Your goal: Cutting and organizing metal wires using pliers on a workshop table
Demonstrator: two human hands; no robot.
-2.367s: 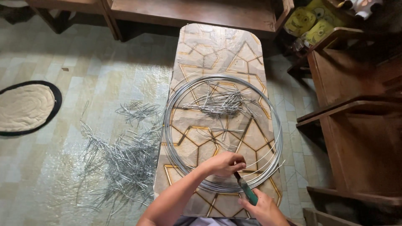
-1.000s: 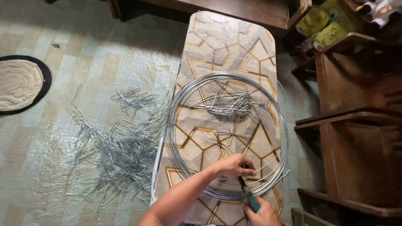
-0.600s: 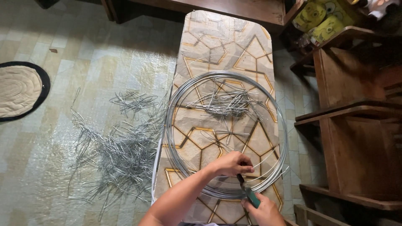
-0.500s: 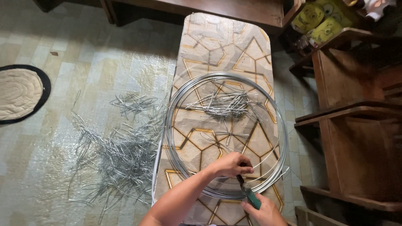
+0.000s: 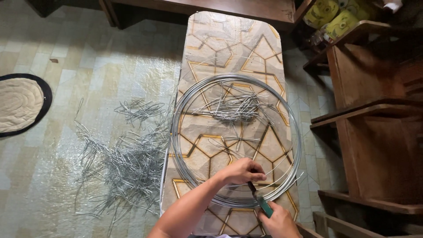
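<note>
Two hands sit close together at the near rim of the wire coil (image 5: 235,145), and little has changed over the last couple of seconds: my left hand (image 5: 240,171) has stayed curled on the wire at the same spot while the right hand (image 5: 277,222) has kept the green-handled cutters (image 5: 260,200) against it, so I judge the same cut is in hand and not finished. The left hand's fingers are bent and pressed together, pinching a strand of the coil, though I cannot quite see which strand. The right hand is wrapped tight around the green handles; the dark tip points up toward the left hand's fingers, probably touching the wire there, but the view is too small to be sure.

Outward from there, the coil lies flat on the patterned bench (image 5: 229,39), ringing a small heap of cut wire pieces (image 5: 233,105). Left of the bench, a far bigger scatter of bent wire pieces (image 5: 123,163) lies on the tiled floor (image 5: 66,48). A round mat (image 5: 17,103) sits at the far left, and wooden furniture (image 5: 374,141) stands on the right
</note>
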